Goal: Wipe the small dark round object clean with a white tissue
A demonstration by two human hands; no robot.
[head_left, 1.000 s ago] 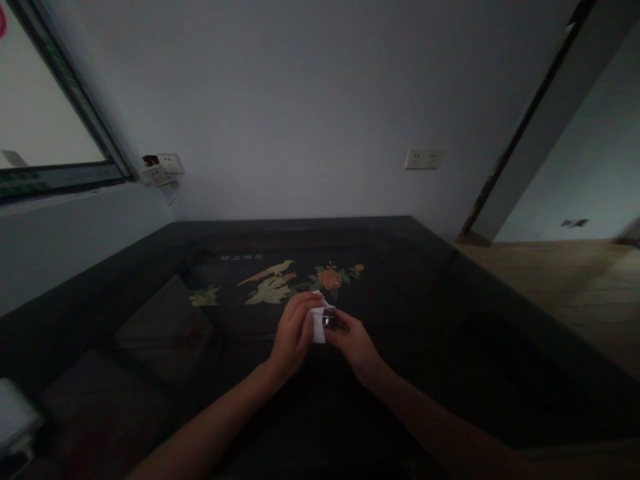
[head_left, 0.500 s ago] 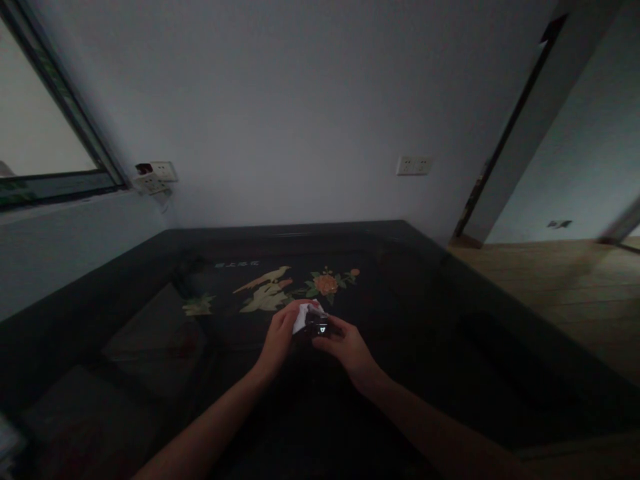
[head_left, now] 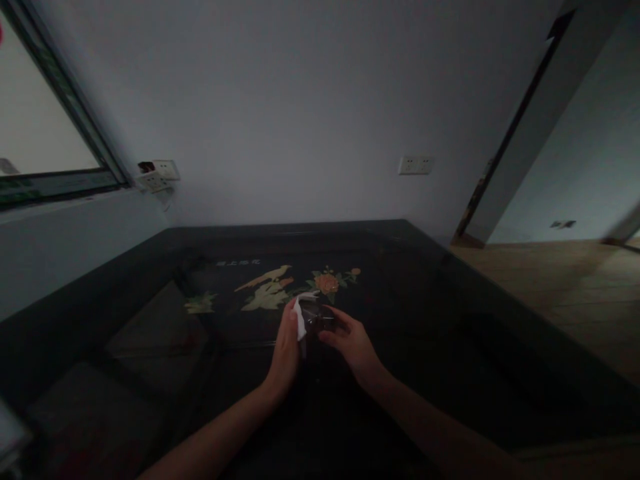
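A small, dark, glossy object (head_left: 319,320) is held between my two hands above the table; the dim light does not show its kind. My right hand (head_left: 350,341) grips its right side between thumb and fingers. Folded white tissue or cloth (head_left: 301,321) lies in my left hand (head_left: 285,350), which is curled around it on the object's left side. The white edge reaches over the object's top. My left fingertips are mostly hidden behind the tissue.
Beneath my hands is a dark, glossy table (head_left: 400,287) with a bird-and-flower picture (head_left: 270,287) on its top. It stands against a pale wall (head_left: 300,120) with sockets (head_left: 415,165). A window (head_left: 47,100) is at left, wooden floor (head_left: 520,273) at right.
My left hand has turned more upright, and the tissue now stands along the object's left side. The object has tilted, and its bright reflection is gone. My right hand has shifted slightly right.
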